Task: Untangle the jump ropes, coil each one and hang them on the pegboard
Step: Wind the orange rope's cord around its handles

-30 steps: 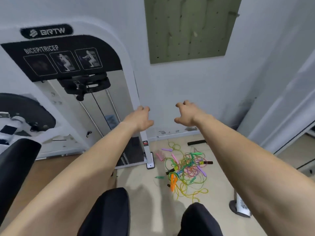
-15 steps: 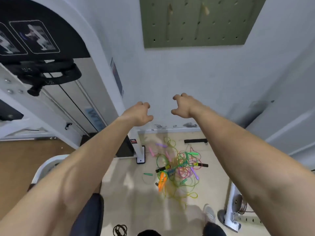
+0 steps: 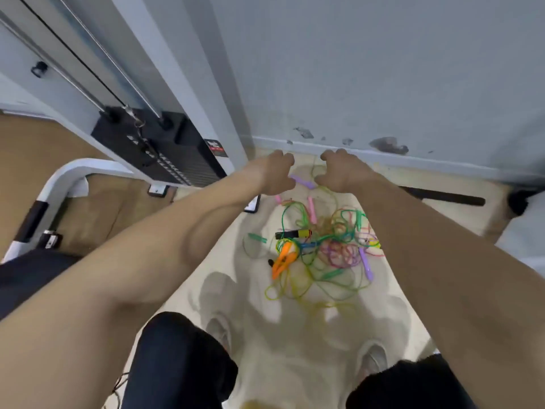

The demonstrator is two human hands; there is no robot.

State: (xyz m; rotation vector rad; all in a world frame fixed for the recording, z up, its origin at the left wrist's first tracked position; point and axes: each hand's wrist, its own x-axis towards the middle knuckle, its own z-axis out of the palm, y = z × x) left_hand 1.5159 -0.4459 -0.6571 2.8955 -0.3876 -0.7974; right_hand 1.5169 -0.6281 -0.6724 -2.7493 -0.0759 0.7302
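While both hands, left hand (image 3: 272, 174) and right hand (image 3: 342, 169), reach out empty with fingers loosely curled, the tangled jump ropes (image 3: 321, 249) lie untouched on the floor, presumably their target.

Soft, even indoor light falls from overhead, bright enough to show colours plainly, with a cool bluish cast on the far wall (image 3: 383, 69). The pale floor (image 3: 259, 293) carries broad, soft-edged grey shadows of the person's body and arms, strongest near the shoes (image 3: 219, 329). The whole picture is slightly smeared and soft. The jump ropes (image 3: 324, 249) read as coloured tangles with fuzzy edges, and the yellow loops nearest the feet blur almost into the floor. Wide-angle distortion bows the skirting at the far wall and slants the machine frame (image 3: 177, 69) at left. The left forearm (image 3: 147, 261) and right forearm (image 3: 442, 276) swell large toward the near corners.
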